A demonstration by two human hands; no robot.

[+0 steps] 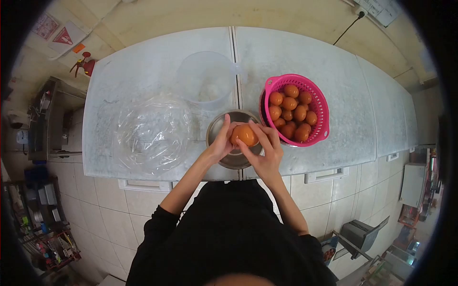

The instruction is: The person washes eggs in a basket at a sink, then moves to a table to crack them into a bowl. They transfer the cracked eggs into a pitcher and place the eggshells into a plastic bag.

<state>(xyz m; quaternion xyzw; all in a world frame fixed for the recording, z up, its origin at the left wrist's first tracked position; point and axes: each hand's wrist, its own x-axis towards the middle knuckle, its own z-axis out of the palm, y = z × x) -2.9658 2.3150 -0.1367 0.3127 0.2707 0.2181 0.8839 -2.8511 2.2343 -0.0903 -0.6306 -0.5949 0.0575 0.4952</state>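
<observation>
A brown egg (244, 135) is held between my two hands, over a round metal bowl (234, 162) near the front edge of the table. My left hand (223, 139) cups the egg from the left, its thumb raised. From the right, the thumb and fingers of my right hand (265, 148) press on the shell. Right of the bowl, a pink plastic colander (326, 117) is filled with several brown eggs (300, 113). Behind the bowl stands a translucent plastic jug (205, 71) with its handle to the right.
A crumpled clear plastic bag (151, 133) lies on the left of the white table (343, 62). A seam runs across the table top behind the bowl. A red fire extinguisher (87, 66) is beyond the left corner, and a grey bin (359, 236) stands on the floor at right.
</observation>
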